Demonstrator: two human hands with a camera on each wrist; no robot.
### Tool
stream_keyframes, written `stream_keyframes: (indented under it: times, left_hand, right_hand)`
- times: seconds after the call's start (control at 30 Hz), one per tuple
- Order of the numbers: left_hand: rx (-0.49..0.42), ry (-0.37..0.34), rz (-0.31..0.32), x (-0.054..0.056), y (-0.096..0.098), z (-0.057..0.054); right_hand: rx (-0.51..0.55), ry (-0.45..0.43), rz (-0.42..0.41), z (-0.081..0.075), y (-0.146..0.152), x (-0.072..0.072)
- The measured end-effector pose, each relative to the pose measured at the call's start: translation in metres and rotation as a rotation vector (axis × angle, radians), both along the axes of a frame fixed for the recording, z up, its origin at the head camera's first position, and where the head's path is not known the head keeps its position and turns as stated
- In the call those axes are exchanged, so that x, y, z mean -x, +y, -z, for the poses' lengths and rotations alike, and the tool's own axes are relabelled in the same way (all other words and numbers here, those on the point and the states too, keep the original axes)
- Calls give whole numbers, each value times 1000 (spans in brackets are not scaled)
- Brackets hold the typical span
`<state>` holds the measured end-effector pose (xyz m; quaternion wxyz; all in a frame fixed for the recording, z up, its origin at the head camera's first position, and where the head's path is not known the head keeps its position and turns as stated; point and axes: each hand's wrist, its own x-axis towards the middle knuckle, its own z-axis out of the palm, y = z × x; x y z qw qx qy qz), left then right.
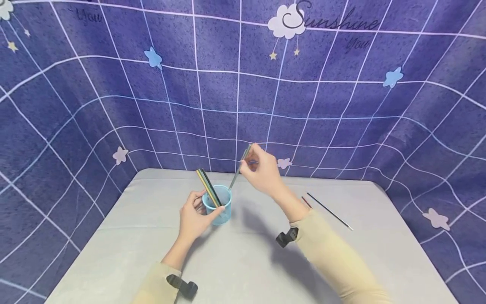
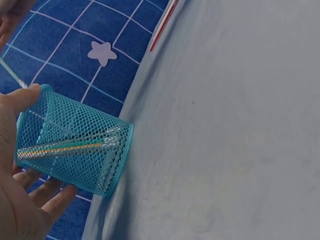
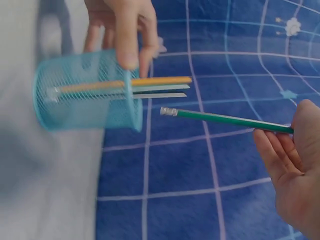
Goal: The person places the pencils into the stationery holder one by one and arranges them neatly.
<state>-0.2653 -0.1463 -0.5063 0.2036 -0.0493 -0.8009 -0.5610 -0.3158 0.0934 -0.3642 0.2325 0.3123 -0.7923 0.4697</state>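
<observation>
My left hand [image 1: 193, 218] grips a light-blue mesh pencil cup [image 1: 223, 216], thumb at the near side of its rim and fingers round the other side. Several pencils [image 3: 162, 80], one of them yellow-orange, lean inside the cup with their upper ends above the rim. My right hand [image 1: 264, 171] pinches a green pencil [image 3: 225, 119] near its upper end, between thumb and fingers. The pencil slants down toward the cup, its silvery ferrule end [image 3: 168, 111] just outside the mouth in the right wrist view.
To the right on the pale cloth-covered table [image 1: 235, 270] lie a dark pencil [image 1: 329, 211] and a red pencil [image 1: 306, 202], partly hidden by my right forearm. A purple-blue curtain [image 1: 220, 97] with a grid and stars stands along the table's back and sides.
</observation>
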Motion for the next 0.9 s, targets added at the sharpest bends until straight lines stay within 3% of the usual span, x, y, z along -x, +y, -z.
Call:
stream_keyframes:
  times: [0.13, 0.43, 0.7, 0.9]
  left_hand:
    - [-3, 7, 16, -1, 0, 0]
    - [-24, 19, 25, -2, 2, 2]
    - [-4, 28, 5, 0, -2, 2]
    - [-7, 15, 16, 0, -3, 3]
  right_hand:
    - [-46, -10, -23, 11, -20, 6]
    - [-268, -61, -62, 41, -41, 15]
    - [-409, -46, -94, 48, -55, 19]
    - [-483, -38, -57, 54, -66, 21]
